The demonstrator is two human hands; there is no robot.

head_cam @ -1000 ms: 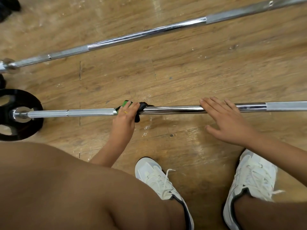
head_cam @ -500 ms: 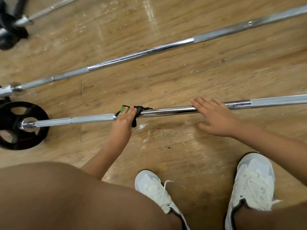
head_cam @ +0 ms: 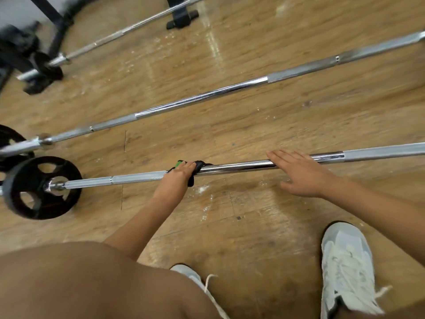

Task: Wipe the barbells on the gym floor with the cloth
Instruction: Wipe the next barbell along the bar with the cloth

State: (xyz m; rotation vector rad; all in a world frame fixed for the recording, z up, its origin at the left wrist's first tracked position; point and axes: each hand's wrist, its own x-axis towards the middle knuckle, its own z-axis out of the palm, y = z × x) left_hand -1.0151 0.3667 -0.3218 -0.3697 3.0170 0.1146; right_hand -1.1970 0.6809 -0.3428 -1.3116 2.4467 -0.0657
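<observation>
Barbell, nearest [head_cam: 241,168]: lies on the wooden floor [head_cam: 253,134], running left to right across the near-centre of the scene, with a black weight plate [head_cam: 34,187] on its left end. A black and green cloth [head_cam: 199,165] is wrapped over the shaft where the knurled section meets the smooth chrome. The left hand [head_cam: 178,178] grips the cloth, fingers curled over it and the bar. The right hand [head_cam: 299,173] lies flat on the chrome further right, fingers straight, holding nothing.

Middle barbell [head_cam: 207,96]: parallel, farther away, well apart. Far barbell [head_cam: 128,31]: at far left, beside a black rack base [head_cam: 182,18]. Two white shoes [head_cam: 347,268] stand near the bottom edge. A bare knee [head_cam: 80,279] fills the near-left corner and hides the floor there.
</observation>
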